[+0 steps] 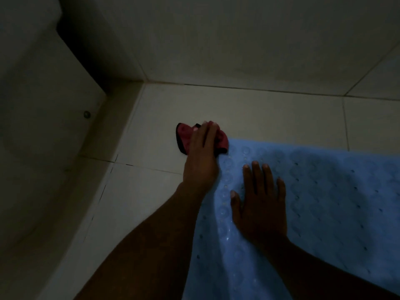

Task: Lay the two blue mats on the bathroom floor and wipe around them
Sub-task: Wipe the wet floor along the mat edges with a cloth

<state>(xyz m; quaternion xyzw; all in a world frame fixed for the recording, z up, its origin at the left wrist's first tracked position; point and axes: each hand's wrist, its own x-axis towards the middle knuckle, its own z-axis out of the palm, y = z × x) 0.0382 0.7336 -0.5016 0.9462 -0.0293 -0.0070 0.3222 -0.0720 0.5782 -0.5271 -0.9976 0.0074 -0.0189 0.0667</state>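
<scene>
Left fingers (pixel 208 128) press the red cloth (pixel 184 137); right fingers (pixel 256 172) lie splayed on the blue mat (pixel 324 191). Risk: cloth snags the mat corner beside them.

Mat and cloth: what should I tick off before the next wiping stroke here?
1. Mat flat on the floor: ok where visible; its right part runs out of frame.
2. Right hand spread flat on the mat, steadying it: ok.
3. Left hand on the cloth: ok.
4. Cloth on bare tile at the mat's corner, not on the mat's middle: ok.
5. Second mat laid: cannot tell, only one is in view.
6. Tile beyond the cloth already wiped: cannot tell, the picture is too dim.
</scene>
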